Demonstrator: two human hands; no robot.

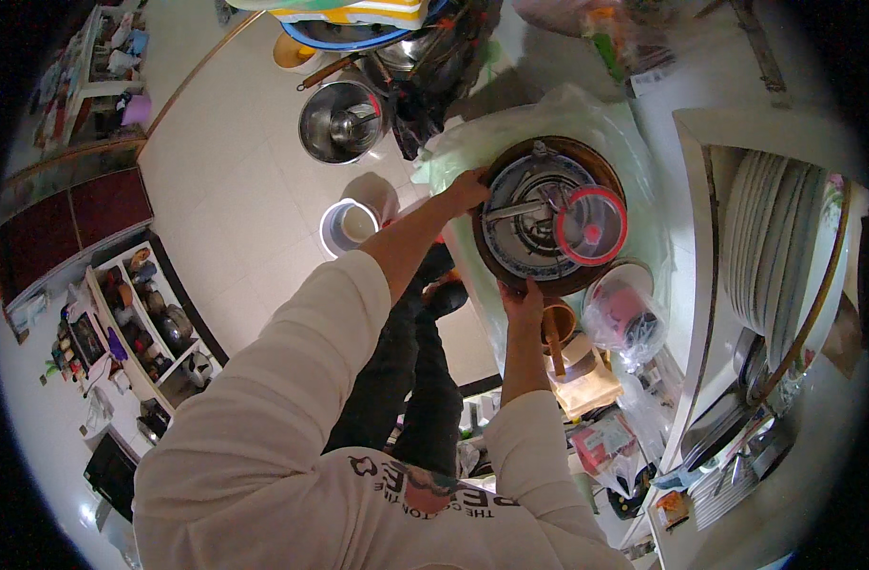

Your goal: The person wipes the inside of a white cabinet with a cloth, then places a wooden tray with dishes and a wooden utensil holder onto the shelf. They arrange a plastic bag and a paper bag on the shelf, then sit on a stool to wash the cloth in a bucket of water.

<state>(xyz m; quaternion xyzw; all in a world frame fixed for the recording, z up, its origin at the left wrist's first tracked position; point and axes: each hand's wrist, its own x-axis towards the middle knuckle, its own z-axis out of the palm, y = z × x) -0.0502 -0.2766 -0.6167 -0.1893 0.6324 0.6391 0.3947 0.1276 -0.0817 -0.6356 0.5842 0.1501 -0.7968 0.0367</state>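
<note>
Both hands grip the rim of a round brown basin (491,267) on a surface covered with pale green plastic. My left hand (468,191) is at its upper left side, and my right hand (523,299) is at its lower edge. Inside the basin lies a grey-blue round dish or pan (509,242) with wire rings and a metal-handled utensil (514,210). A clear round lid with a red rim (592,226) rests at the right, over the basin's edge. The fingertips are partly hidden under the rim.
A brown handled pot (559,320) and a plastic-wrapped container (623,306) stand close below the basin. Stacked white plates (762,242) fill a rack at right. On the tiled floor are a steel pot (320,135) and a white bucket (334,228).
</note>
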